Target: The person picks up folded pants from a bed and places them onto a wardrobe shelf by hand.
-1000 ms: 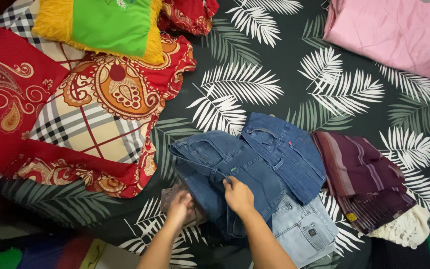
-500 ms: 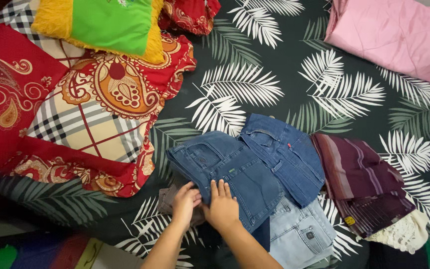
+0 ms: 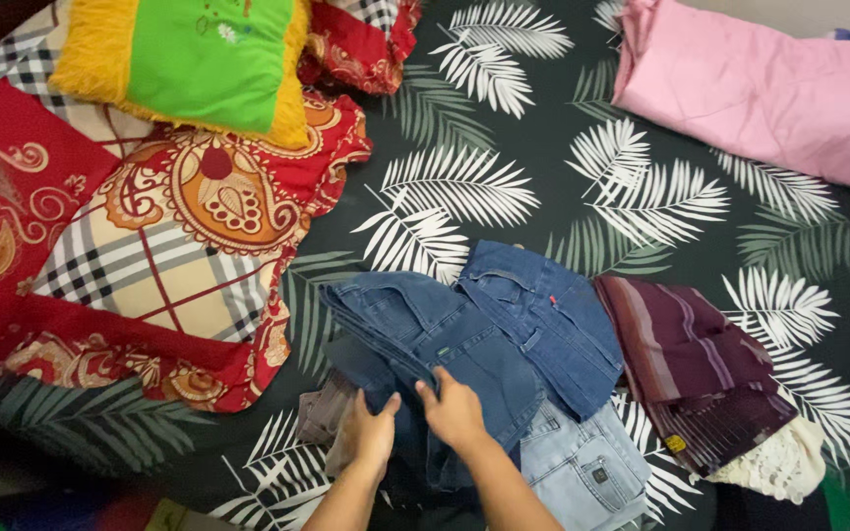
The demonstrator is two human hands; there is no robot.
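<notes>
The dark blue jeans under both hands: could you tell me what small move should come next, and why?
Probably press the dark blue jeans flat. Both the left hand and the right hand grip their bunched near edge, which stands lifted off the pile.

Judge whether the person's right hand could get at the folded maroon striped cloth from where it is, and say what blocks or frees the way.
Probably yes. The right hand rests on the dark blue jeans; the maroon striped cloth lies uncovered to its right, past only flat folded jeans, with nothing standing between.
</notes>
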